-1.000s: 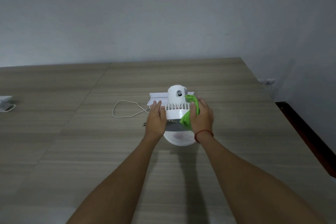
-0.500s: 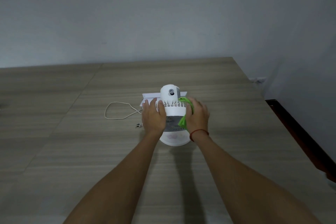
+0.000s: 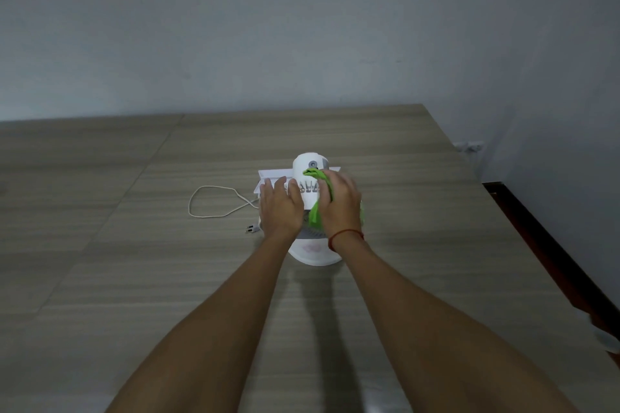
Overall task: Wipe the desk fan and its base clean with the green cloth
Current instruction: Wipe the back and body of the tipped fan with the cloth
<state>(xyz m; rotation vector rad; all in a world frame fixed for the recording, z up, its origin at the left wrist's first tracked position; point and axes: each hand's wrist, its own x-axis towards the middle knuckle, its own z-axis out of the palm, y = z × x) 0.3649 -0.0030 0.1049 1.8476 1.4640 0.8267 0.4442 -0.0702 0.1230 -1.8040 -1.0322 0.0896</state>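
A small white desk fan (image 3: 310, 166) lies on the wooden table, motor housing pointing away from me, its round white base (image 3: 313, 253) nearest me. My left hand (image 3: 280, 208) rests flat on the fan's left side and holds it steady. My right hand (image 3: 340, 203) grips the green cloth (image 3: 315, 214) and presses it on the fan's top right, by the ribbed grille. Both hands hide most of the grille.
The fan's white cord (image 3: 214, 203) loops on the table to the left, ending in a plug (image 3: 252, 229). A white rectangular tray (image 3: 268, 178) lies behind the fan. The table's right edge (image 3: 503, 211) drops to a dark floor strip. A wall stands behind.
My right hand has slid the green cloth up and leftward over the fan's top toward the motor housing. The left hand stays on the fan's left side.
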